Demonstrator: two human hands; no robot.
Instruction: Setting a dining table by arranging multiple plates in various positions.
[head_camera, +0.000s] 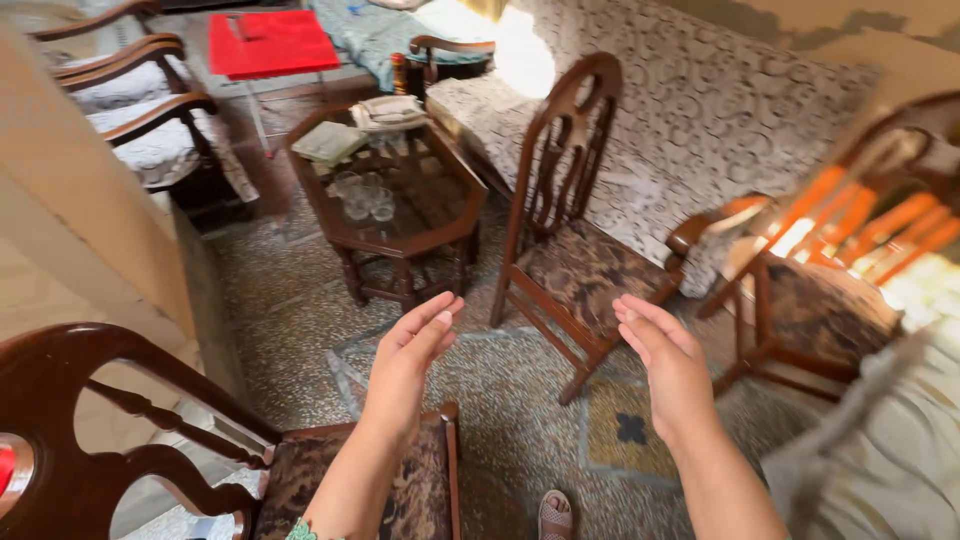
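From the head camera we look down on our two bare hands held out in front of us, palms turned toward each other with a gap of air between them. Our left hand (412, 345) is released, fingers straight and together, grasping nothing. Our right hand (662, 355) is likewise slack and unclenched, fingers slightly curved, touching nothing.

Beyond the gap between the hands, at about twelve o'clock, stands a dark wooden chair (570, 240) with a tall carved back and a patterned seat cushion; it is upright on the speckled floor (300, 300), near our fingertips but apart from them. Directly under our left forearm, at seven o'clock, a second chair (120, 440) of the same kind shows its curved back rail and patterned seat. At three o'clock a third chair (840, 270) catches bright sunlight on its slats.

At eleven o'clock sits an octagonal glass-topped coffee table (390, 240); a group of clear drinking glasses (365, 195) rests on its lower shelf, and folded cloths lie on the top. Past it, a red table (270, 42) stands at the far edge. Armchairs (140, 110) with wooden arms sit at ten o'clock, and a sofa with a swirl-patterned cover (700, 110) runs along at one o'clock. A sandalled foot (556, 515) shows at six o'clock on the floor.
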